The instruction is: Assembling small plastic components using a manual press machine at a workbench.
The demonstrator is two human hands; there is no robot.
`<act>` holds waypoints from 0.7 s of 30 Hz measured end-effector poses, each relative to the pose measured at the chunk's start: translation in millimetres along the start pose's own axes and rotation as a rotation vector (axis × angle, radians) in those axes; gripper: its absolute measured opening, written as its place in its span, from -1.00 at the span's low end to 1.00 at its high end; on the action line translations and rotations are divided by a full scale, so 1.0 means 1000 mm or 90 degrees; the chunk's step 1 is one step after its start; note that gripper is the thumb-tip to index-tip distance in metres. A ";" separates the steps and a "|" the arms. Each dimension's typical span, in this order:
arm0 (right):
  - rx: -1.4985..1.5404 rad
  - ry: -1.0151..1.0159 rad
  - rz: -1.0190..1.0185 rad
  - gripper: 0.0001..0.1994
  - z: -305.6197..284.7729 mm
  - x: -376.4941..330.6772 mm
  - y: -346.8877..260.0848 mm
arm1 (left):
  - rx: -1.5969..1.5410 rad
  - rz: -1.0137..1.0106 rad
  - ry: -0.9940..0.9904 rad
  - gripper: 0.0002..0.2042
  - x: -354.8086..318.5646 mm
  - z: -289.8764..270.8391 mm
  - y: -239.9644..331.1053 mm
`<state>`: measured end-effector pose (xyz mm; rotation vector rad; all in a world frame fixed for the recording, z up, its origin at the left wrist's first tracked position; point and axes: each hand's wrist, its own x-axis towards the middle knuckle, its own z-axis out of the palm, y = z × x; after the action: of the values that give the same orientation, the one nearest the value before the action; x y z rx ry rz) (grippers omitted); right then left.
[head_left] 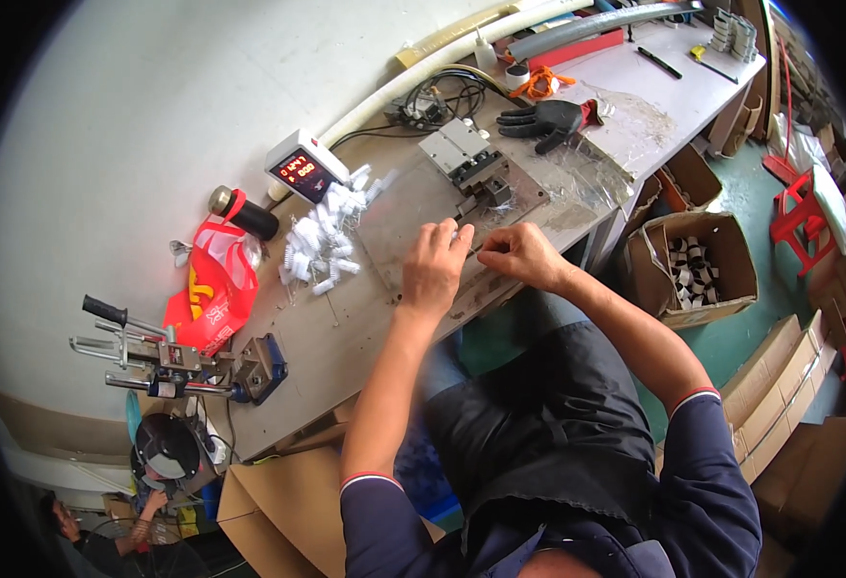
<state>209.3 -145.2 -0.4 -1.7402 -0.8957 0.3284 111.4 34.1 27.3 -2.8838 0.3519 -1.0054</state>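
Note:
Both my hands are close together over the near edge of the bench, just in front of a small metal clamping fixture (489, 180). My left hand (432, 270) has its fingers curled and drawn together at the tips. In my right hand (527, 256), the thumb and forefinger meet in a pinch. Whatever lies in the fingers of either hand is too small or hidden to make out. Left of my left hand lies a heap of small white bristle brushes (319, 239) with thin wire stems. The fixture stands on a flat metal plate (394, 226).
A display box with red digits (305, 166) stands behind the brushes. A black glove (543, 120) lies beyond the fixture. At left are a black flask (250, 214), red bag (216, 289) and lever press (187, 358). A carton of curved pieces (656, 279) sits at right; another person (105, 530) works at lower left.

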 end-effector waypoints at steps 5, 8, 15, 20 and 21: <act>-0.031 0.044 0.030 -0.77 -0.017 0.002 0.016 | -0.049 -0.027 0.047 -0.66 0.014 0.022 0.009; -0.090 0.093 0.083 -0.79 -0.026 0.006 0.018 | -0.069 -0.190 0.104 -0.63 0.009 0.031 0.001; -0.156 0.145 0.154 -0.77 -0.025 0.028 0.012 | -0.207 -0.424 0.169 -0.74 -0.016 0.047 -0.026; -0.199 0.155 0.160 -0.77 -0.018 0.033 0.013 | -0.216 -0.427 0.174 -0.83 -0.019 0.049 -0.024; -0.201 0.160 0.173 -0.77 -0.018 0.034 0.010 | -0.220 -0.429 0.167 -0.84 -0.018 0.047 -0.022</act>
<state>247.2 -134.9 3.6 -2.1465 -0.5499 0.1428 131.3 58.9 -17.5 -3.2531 -0.5363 -1.5520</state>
